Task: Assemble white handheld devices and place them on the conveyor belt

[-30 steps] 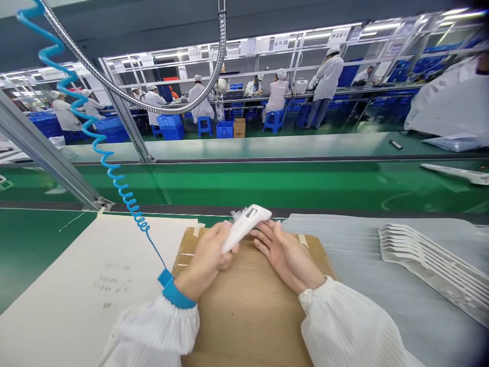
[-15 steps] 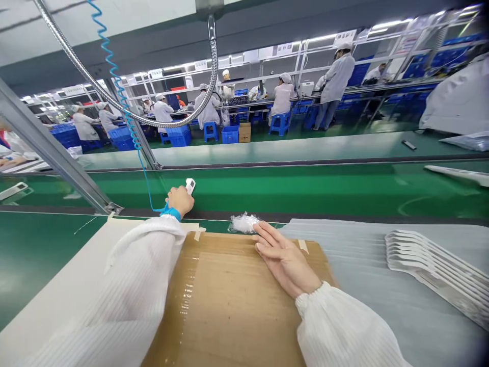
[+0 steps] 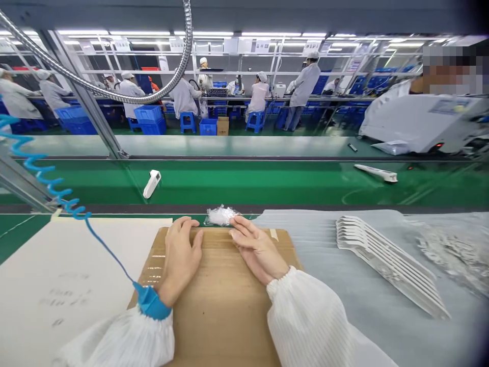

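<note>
Cardboard sheet (image 3: 229, 316) lies flat on the green table (image 3: 23, 232), taped at its far edge, probably so it won't slide under the hands. At far left, a sheet of white paper (image 3: 64, 290) with faint printing lies beside it. A blue coiled cord (image 3: 46, 171) runs down to a blue wrist strap (image 3: 151, 302) on the left hand (image 3: 181, 257), likely a static-grounding tether, which would suit the ribbed white cleanroom sleeves. That left grip is fully open, palm down, its fingers resting on the cardboard and holding nothing. Beyond it, a white handheld device (image 3: 152, 183) sits on the green conveyor belt (image 3: 244, 186), well apart from the fingers. Crumpled clear plastic wrap (image 3: 220, 215) lies at the cardboard's far edge, between the hands and just past the fingertips. The right hand (image 3: 255, 250) is open and empty too, angled toward the wrap. Further right, a fanned stack of white moulded parts (image 3: 385, 260) rests on a translucent foam sheet (image 3: 317, 244), perhaps laid there as padding, and another such part (image 3: 376, 173) lies on the belt.
</note>
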The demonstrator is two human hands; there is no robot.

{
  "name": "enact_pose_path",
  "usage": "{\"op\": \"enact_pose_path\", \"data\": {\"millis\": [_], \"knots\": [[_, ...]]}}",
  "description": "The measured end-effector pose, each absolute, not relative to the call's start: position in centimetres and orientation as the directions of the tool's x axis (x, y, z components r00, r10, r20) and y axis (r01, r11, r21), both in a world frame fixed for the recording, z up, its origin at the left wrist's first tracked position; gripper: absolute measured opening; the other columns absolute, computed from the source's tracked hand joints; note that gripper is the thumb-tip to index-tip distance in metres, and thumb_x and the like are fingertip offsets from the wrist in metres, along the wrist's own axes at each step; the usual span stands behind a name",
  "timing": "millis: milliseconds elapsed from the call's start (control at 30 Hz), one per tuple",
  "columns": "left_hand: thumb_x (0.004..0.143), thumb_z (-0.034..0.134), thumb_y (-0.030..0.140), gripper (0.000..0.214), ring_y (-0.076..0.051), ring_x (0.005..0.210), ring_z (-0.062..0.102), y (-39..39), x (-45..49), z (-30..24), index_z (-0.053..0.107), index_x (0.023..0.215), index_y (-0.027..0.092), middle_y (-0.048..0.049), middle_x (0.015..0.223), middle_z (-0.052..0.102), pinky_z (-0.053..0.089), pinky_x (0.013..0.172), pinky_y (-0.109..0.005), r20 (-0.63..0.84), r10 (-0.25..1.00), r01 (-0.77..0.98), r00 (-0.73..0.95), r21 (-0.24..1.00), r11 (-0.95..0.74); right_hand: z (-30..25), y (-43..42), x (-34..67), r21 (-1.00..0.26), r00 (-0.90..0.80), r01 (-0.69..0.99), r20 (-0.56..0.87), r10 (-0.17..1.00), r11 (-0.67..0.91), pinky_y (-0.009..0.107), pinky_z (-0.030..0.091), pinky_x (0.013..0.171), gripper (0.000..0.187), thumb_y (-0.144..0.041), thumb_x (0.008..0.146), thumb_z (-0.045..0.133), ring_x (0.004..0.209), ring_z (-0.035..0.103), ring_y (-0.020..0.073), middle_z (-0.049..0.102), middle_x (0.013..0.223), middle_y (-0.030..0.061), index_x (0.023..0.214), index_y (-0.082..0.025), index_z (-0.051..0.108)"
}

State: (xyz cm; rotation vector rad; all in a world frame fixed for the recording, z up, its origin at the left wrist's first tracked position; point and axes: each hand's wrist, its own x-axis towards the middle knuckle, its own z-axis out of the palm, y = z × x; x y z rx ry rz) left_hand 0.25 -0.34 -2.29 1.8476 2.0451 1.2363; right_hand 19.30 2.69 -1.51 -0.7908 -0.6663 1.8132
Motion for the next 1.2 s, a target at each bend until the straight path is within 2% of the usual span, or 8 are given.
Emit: {"op": "enact_pose_path", "data": {"millis": [133, 300, 433, 667, 833, 1200], "knots": [[0.088, 0.054, 0.023, 0.02, -0.029, 0.118, 0.058, -0.2, 0.2, -2.2, 0.065, 0.103, 0.015, -0.0134, 0.119, 0.063, 0.045, 0.106, -0.051, 0.384, 0.885, 0.772, -0.262, 0.634, -0.047, -1.7, 2.6, 19.3, -0.753, -0.26, -0.567, -0.221, 0.94, -0.334, 0.021, 0.051, 0.085, 0.044, -0.017, 0.059, 0.092, 0.096, 0.065, 0.0118, 0.071, 0.117, 0.0031, 0.099, -0.024, 0.077], [0.088, 0.056, 0.021, 0.02, -0.031, 0.122, 0.056, -0.2, -0.4, -1.8, 0.064, 0.105, 0.015, -0.0144, 0.123, 0.061, 0.046, 0.106, -0.053, 0.402, 0.858, 0.774, -0.319, 0.633, -0.008, -1.4, 2.5, 19.8, -0.776, -0.3, -0.525, -0.214, 0.93, -0.348, 0.024, 0.047, 0.101, 0.047, -0.01, 0.059, 0.09, 0.108, 0.064, 0.0139, 0.07, 0.12, 0.0009, 0.1, -0.026, 0.077], [0.088, 0.056, 0.019, 0.017, -0.03, 0.118, 0.057, -0.2, -0.5, -1.7, 0.063, 0.103, 0.016, -0.0134, 0.119, 0.062, 0.047, 0.104, -0.052, 0.409, 0.844, 0.766, -0.346, 0.643, 0.003, -1.3, 2.6, 20.0, -0.783, -0.304, -0.508, -0.226, 0.925, -0.358, 0.025, 0.047, 0.102, 0.046, -0.01, 0.06, 0.089, 0.11, 0.064, 0.0145, 0.07, 0.12, 0.0005, 0.1, -0.027, 0.077], [0.088, 0.057, 0.018, 0.015, -0.029, 0.117, 0.057, -0.2, -0.3, -1.7, 0.063, 0.101, 0.017, -0.012, 0.118, 0.061, 0.044, 0.106, -0.051, 0.398, 0.847, 0.762, -0.352, 0.647, 0.013, -1.2, 2.6, 19.9, -0.772, -0.312, -0.522, -0.224, 0.923, -0.364, 0.022, 0.051, 0.094, 0.042, -0.012, 0.061, 0.09, 0.104, 0.065, 0.0131, 0.07, 0.118, 0.0009, 0.098, -0.026, 0.077], [0.087, 0.057, 0.016, 0.014, -0.028, 0.116, 0.057, -0.1, -0.4, -1.9, 0.062, 0.1, 0.018, -0.0108, 0.115, 0.062, 0.044, 0.105, -0.05, 0.395, 0.847, 0.748, -0.354, 0.664, 0.003, -0.8, 2.4, 19.7, -0.762, -0.297, -0.534, -0.236, 0.925, -0.366, 0.021, 0.053, 0.082, 0.028, -0.022, 0.07, 0.088, 0.097, 0.065, 0.0125, 0.07, 0.115, 0.0015, 0.096, -0.024, 0.078], [0.086, 0.058, 0.014, 0.012, -0.028, 0.11, 0.059, -0.2, -0.3, -1.4, 0.063, 0.096, 0.019, -0.0094, 0.111, 0.064, 0.045, 0.102, -0.049, 0.355, 0.866, 0.741, -0.352, 0.671, 0.025, -0.6, 2.5, 19.7, -0.755, -0.323, -0.529, -0.245, 0.914, -0.389, 0.025, 0.053, 0.082, 0.024, -0.027, 0.074, 0.087, 0.092, 0.064, 0.0138, 0.07, 0.111, 0.0023, 0.095, -0.023, 0.077]]}}
